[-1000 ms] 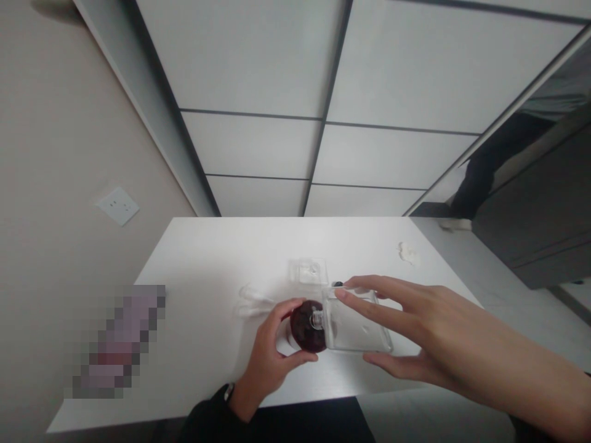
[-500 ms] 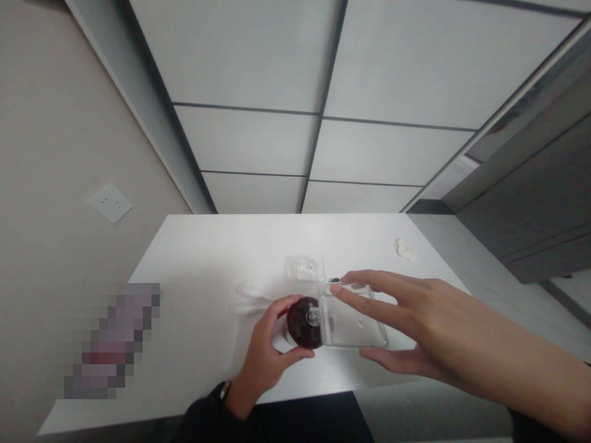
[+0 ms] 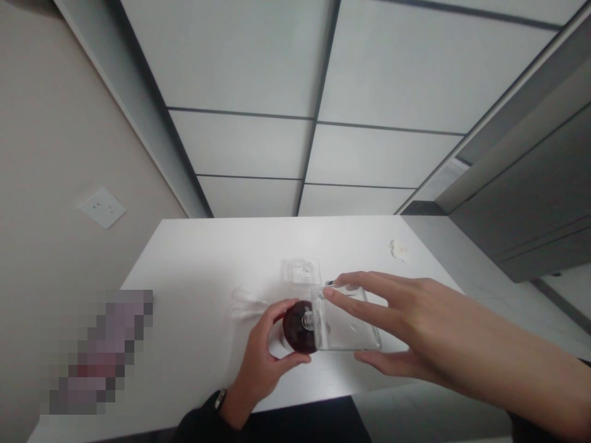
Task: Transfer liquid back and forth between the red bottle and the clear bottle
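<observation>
My left hand (image 3: 259, 366) curls around a dark red round container (image 3: 294, 331), thumb at the near side and fingers at the far side. My right hand (image 3: 401, 307) grips a clear square-sided bottle (image 3: 348, 329), which lies tilted on its side in the air. Its short neck points left and sits over the top of the dark red container. I cannot tell whether liquid runs between them. Just behind the bottle, a clear square plastic or glass piece (image 3: 301, 271) lies on the white table (image 3: 207, 258).
A crumpled white scrap (image 3: 398, 250) lies at the table's far right. Faint clear wrapping (image 3: 244, 304) is left of my left hand. A blurred-out pinkish item (image 3: 101, 351) covers the left side. A wall with a socket (image 3: 102, 208) and white panels (image 3: 249, 144) stand beyond.
The whole view has shifted slightly, so everything sits a little to the left. Both hands keep their grips, and the bottle stays tilted over the dark red container.
</observation>
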A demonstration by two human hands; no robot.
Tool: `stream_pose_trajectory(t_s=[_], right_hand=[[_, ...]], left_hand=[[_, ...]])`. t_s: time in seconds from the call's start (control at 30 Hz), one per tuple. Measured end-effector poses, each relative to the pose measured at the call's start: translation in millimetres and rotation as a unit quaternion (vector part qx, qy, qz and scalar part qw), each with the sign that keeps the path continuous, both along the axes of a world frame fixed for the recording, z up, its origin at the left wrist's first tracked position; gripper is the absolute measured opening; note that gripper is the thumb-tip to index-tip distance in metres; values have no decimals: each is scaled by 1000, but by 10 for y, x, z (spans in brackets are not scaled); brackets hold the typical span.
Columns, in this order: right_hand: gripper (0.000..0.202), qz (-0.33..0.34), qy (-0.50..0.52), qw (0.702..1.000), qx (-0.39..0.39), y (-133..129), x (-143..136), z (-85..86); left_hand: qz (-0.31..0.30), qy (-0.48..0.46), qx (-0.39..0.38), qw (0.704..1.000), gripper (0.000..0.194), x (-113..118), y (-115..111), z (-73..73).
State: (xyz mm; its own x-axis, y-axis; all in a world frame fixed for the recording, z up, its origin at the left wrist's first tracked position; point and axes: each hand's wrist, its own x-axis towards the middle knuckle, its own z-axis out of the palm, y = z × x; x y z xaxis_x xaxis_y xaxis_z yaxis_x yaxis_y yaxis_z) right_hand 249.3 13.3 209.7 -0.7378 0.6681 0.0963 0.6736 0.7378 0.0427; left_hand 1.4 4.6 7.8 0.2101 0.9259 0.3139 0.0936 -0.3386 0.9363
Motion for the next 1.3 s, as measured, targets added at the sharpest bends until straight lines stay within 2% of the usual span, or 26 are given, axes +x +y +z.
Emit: stream_pose_trajectory(t_s=[0.2, 0.63, 1.03, 1.3], right_hand=[[76, 4, -14, 1000, -11, 9, -15, 50], [82, 5, -16, 1000, -1, 7, -31, 57], [70, 1, -2, 1000, -10, 33, -82, 111], [71, -1, 10, 1000, -6, 31, -104, 98]], left_hand=[[0, 0, 7, 1000, 75, -6, 3, -27], [1, 0, -19, 1000, 78, -8, -3, -16], [-3, 5, -23, 1000, 79, -9, -7, -43], [-4, 3, -31, 1000, 80, -16, -9, -44]])
